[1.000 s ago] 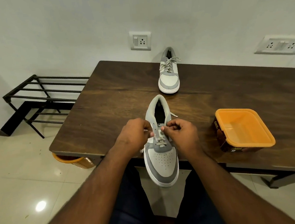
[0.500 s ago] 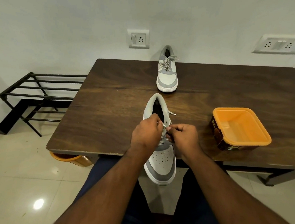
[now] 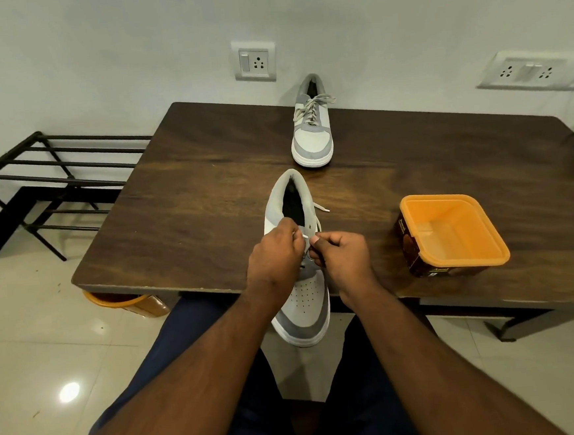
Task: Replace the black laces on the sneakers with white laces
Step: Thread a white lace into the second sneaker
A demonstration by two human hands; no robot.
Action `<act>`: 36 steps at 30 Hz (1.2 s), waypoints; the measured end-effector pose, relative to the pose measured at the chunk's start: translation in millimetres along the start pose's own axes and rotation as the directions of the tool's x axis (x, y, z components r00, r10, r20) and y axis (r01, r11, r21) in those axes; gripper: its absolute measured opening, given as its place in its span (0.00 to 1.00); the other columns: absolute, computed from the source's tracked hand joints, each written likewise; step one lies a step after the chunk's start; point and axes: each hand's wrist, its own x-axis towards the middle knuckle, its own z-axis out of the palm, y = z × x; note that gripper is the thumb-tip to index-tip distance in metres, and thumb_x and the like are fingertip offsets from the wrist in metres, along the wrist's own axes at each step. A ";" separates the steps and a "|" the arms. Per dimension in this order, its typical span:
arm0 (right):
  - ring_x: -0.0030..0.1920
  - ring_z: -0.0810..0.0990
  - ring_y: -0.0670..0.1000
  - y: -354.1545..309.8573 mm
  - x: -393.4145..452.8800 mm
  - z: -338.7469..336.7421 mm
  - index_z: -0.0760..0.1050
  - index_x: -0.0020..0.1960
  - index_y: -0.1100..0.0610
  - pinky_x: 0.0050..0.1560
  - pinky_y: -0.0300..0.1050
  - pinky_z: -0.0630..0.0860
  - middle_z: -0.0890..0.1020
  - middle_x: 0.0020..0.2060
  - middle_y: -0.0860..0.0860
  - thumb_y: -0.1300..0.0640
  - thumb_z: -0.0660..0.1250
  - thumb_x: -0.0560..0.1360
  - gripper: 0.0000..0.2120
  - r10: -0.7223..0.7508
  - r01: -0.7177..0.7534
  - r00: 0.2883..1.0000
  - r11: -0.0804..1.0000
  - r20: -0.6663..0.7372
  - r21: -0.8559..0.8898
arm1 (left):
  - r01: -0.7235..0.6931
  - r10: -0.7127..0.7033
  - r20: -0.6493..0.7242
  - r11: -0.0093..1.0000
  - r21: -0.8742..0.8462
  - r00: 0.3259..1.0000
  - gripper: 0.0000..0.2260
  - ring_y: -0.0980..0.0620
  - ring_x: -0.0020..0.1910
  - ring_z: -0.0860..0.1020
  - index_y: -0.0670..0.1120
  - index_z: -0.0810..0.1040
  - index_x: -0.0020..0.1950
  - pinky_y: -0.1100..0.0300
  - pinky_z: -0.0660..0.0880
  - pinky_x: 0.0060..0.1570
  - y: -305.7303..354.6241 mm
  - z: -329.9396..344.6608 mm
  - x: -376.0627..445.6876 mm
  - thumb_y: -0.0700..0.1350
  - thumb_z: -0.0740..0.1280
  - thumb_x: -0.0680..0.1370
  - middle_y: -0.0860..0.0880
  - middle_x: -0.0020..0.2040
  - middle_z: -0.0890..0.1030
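On the table our sneaker straddles the near edge, long axis running away from us, toe overhanging. The laced sneaker sits at the far edge. Both hands meet over the eyelets: left and right each pinch the white lace, whose free end lies right.

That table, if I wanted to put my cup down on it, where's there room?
The table is bare along its whole left side, from the far corner to the near edge. There is also bare wood between the far sneaker and the orange tub. It is crowded at the near middle, where both hands work a white lace on the near sneaker.
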 end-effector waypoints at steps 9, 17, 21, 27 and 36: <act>0.34 0.78 0.45 -4.4 -3.2 -4.1 0.83 0.44 0.59 0.38 0.37 0.77 0.82 0.35 0.56 0.63 0.66 0.78 0.08 -0.023 0.022 0.998 1.000 0.064 0.019 | -0.016 0.017 0.021 0.998 -0.067 1.000 0.09 0.49 0.41 0.78 0.46 0.76 0.51 0.48 0.77 0.45 -6.3 4.1 2.6 0.47 0.58 0.83 0.48 0.42 0.80; 0.32 0.76 0.45 -12.4 11.9 -4.5 0.78 0.43 0.60 0.37 0.41 0.74 0.81 0.34 0.53 0.66 0.63 0.78 0.07 -0.053 0.068 0.995 0.981 0.085 -0.180 | -0.047 0.048 -0.006 0.996 0.073 0.999 0.16 0.51 0.50 0.77 0.51 0.76 0.64 0.55 0.75 0.45 -14.7 1.4 -6.4 0.56 0.64 0.79 0.50 0.58 0.73; 0.38 0.77 0.48 -41.4 31.7 -19.8 0.73 0.42 0.50 0.40 0.45 0.75 0.77 0.37 0.47 0.62 0.59 0.80 0.11 -0.114 0.119 0.993 0.885 0.039 -0.449 | -0.052 0.071 -0.092 0.979 0.199 0.993 0.22 0.46 0.61 0.71 0.54 0.74 0.66 0.49 0.72 0.56 -26.4 7.3 -12.2 0.61 0.68 0.75 0.48 0.68 0.67; 0.25 0.73 0.47 -137.9 69.1 -62.7 0.67 0.42 0.51 0.25 0.36 0.66 0.75 0.35 0.50 0.64 0.51 0.80 0.13 -0.209 0.217 0.916 0.976 -0.343 -0.016 | 0.000 0.034 -0.165 0.979 0.206 0.986 0.22 0.49 0.70 0.64 0.59 0.71 0.68 0.46 0.60 0.64 -30.5 19.2 -18.4 0.65 0.62 0.76 0.51 0.72 0.67; 0.28 0.77 0.48 -85.2 30.9 -32.6 0.72 0.53 0.55 0.28 0.41 0.74 0.80 0.37 0.54 0.62 0.62 0.80 0.04 -0.103 0.103 0.993 0.995 -0.061 -0.008 | 0.045 -0.014 -0.192 0.986 0.162 0.981 0.21 0.50 0.69 0.68 0.60 0.70 0.69 0.42 0.57 0.66 -34.0 28.2 -21.3 0.64 0.61 0.77 0.51 0.73 0.68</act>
